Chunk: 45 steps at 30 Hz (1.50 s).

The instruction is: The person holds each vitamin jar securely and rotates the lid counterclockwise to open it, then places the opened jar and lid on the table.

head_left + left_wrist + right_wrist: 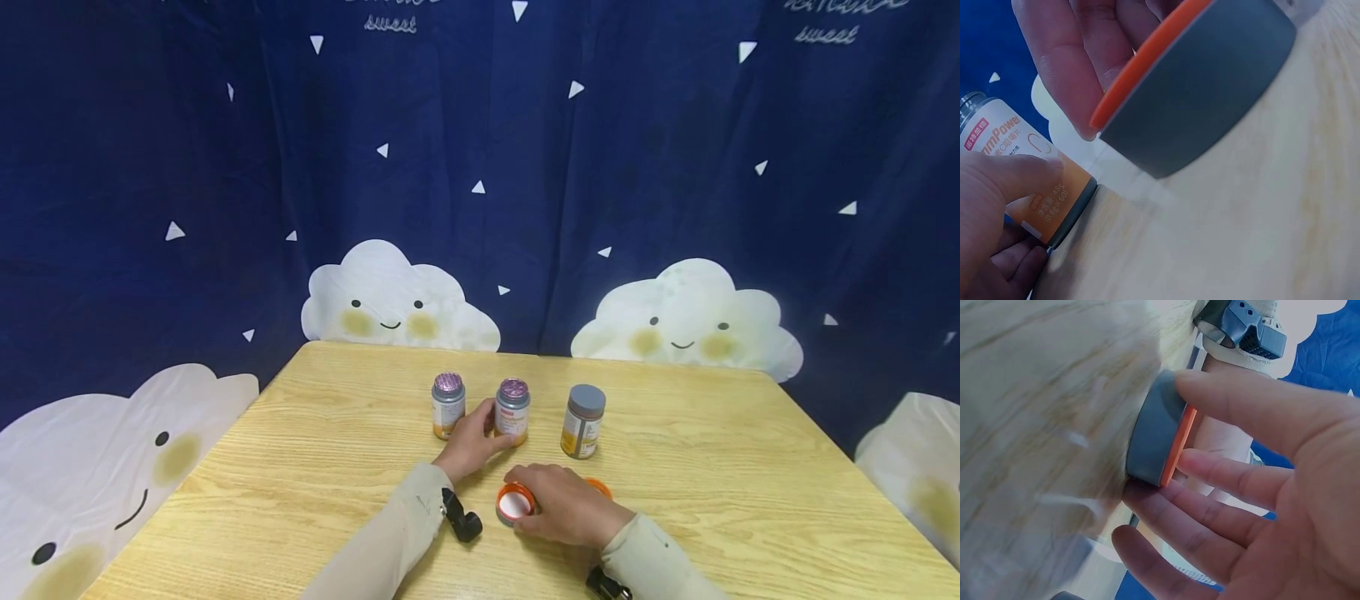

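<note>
My left hand [472,440] grips a supplement bottle [513,422] that stands upright on the table, its label printed in orange and white. The thumb lies across the front of the label, as the left wrist view shows. This bottle's lid is off and a purple foil seal covers its mouth. Nearer the front, my right hand [566,506] holds a grey screw lid [1155,434] by its sides between thumb and fingers. That lid lies upside down, with its orange inner rim and white liner facing up.
A second lidless bottle [448,407] with a purple foil seal stands left of the gripped one. To the right stands a bottle [582,422] with its grey lid on. Another orange-rimmed lid [599,487] peeks out behind my right hand. All rest on a wooden table [750,492].
</note>
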{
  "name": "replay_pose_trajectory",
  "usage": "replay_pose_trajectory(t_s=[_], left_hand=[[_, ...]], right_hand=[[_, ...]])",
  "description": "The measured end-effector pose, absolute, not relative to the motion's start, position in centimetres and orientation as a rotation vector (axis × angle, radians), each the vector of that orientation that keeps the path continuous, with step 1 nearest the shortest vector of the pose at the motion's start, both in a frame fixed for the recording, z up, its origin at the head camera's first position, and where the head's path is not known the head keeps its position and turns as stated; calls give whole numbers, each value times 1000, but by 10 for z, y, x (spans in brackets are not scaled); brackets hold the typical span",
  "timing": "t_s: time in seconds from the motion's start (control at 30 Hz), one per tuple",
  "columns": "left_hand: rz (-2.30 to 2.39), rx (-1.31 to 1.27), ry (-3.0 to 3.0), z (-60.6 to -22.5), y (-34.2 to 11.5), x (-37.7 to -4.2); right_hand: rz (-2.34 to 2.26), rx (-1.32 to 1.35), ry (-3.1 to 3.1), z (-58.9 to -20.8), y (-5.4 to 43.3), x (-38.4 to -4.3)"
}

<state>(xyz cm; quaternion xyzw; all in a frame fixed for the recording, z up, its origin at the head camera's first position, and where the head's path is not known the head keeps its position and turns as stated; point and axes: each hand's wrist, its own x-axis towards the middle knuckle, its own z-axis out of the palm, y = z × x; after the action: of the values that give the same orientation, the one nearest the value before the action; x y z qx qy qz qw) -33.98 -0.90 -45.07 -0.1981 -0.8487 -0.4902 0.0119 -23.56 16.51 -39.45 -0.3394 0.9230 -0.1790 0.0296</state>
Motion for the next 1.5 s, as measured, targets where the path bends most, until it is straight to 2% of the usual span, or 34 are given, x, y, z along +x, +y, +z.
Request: replay_pose_trajectory(t_s=[0.37,1.0,1.23,1.5], left_hand=[[-1667,-582,-2572,-436,-8,-339],[-1558,-804,-2307,-388,2,-320],[-1501,-939,-2204,-370,23,-304],[-1465,-985,-2184,-372,47,-305]], right_hand=[[-582,-1044,2843,-394,165,-237],[-661,-1009,2836,-357,196,-241],[-679,-1031,2844,-342,214,-241],[-704,-974,2842,-329,231,-240]])
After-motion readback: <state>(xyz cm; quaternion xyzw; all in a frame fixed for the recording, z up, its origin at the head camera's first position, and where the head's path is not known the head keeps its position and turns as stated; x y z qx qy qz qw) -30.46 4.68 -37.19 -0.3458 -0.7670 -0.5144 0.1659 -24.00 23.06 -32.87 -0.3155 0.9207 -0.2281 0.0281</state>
